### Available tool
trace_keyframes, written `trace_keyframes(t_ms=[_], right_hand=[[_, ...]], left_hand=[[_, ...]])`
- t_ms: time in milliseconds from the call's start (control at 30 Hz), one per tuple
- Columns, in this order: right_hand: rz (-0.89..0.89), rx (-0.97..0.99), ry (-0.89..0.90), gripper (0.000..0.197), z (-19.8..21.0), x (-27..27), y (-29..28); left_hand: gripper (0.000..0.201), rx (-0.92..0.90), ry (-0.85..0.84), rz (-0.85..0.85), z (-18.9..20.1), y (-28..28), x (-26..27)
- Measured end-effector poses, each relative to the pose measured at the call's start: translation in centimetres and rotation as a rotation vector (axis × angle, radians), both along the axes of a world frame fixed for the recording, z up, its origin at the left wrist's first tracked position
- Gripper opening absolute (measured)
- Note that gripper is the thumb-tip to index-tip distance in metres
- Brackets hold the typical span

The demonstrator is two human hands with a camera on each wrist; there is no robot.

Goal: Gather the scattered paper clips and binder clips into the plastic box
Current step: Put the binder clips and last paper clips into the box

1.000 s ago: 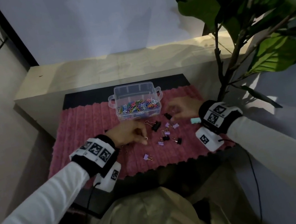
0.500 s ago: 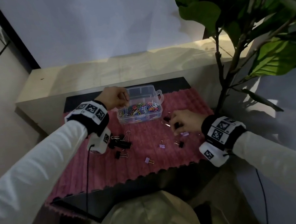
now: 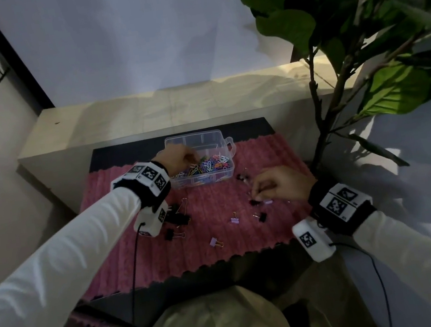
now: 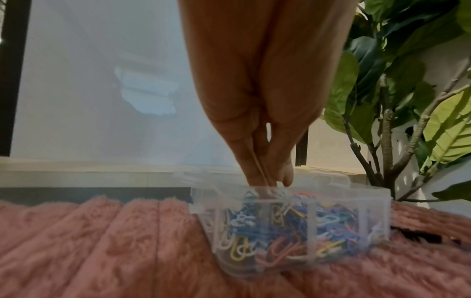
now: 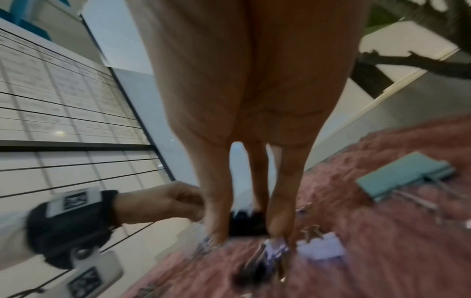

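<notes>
The clear plastic box (image 3: 223,145) (image 4: 377,211) stands at the back of the pink mat (image 3: 221,246) and holds several coloured paper clips (image 3: 209,165). My left hand (image 3: 194,158) (image 4: 270,181) reaches down into the box's left part, fingertips pinched round a thin wire clip. My right hand (image 3: 255,192) (image 5: 248,227) is down on the mat in front of the box's right end, thumb and finger pinching a small black binder clip (image 5: 244,223). Lilac binder clips (image 5: 321,248) lie right by its fingertips. More binder clips, black (image 3: 177,218) and lilac (image 3: 215,243), lie scattered on the mat.
A teal binder clip (image 5: 405,175) lies to the right of my right hand. A potted plant's stem (image 3: 319,119) rises just past the mat's right edge. A pale ledge (image 3: 172,108) runs behind the box. The mat's front edge (image 3: 223,263) is near my lap.
My left hand lifted off the mat, travelled back to the box and now dips its fingertips inside. My right hand stayed low and shifted a little nearer over the small clips.
</notes>
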State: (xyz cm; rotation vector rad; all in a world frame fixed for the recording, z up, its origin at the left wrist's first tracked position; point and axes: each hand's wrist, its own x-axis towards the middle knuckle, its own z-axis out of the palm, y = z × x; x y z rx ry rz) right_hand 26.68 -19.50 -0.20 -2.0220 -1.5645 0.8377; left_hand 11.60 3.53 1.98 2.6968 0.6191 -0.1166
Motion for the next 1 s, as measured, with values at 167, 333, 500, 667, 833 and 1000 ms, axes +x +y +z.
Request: trace_keyframes(t_ms=[167, 333, 500, 667, 833, 1000], right_hand=[[-0.009, 0.057, -0.047, 0.016, 0.6, 1.4, -0.1], [0.036, -0.163, -0.263, 0.067, 0.8, 2.7, 2.1], [0.210, -0.246, -0.354, 0.058, -0.6, 0.7, 4.1], [0.235, -0.201, -0.317, 0.016, -0.9, -0.4, 3.7], [0.098, -0.100, 0.047, 0.020, -0.1, -2.2, 3.9], [0.116, -0.083, -0.171, 0.042, 1.8, -0.8, 3.1]], left_hand=[[0.037, -0.065, -0.070, 0.008, 1.1, -0.1, -2.3], [0.035, -0.136, -0.225, 0.098, 1.7, 0.2, -6.2], [0.035, -0.136, -0.173, 0.126, 1.7, -1.8, -10.7], [0.059, -0.141, 0.100, 0.027, -0.8, -2.7, -13.1], [0.083, -0.099, 0.171, 0.014, -3.5, -4.3, -11.2], [0.049, -0.031, 0.183, 0.025, -3.5, -4.0, -10.1]])
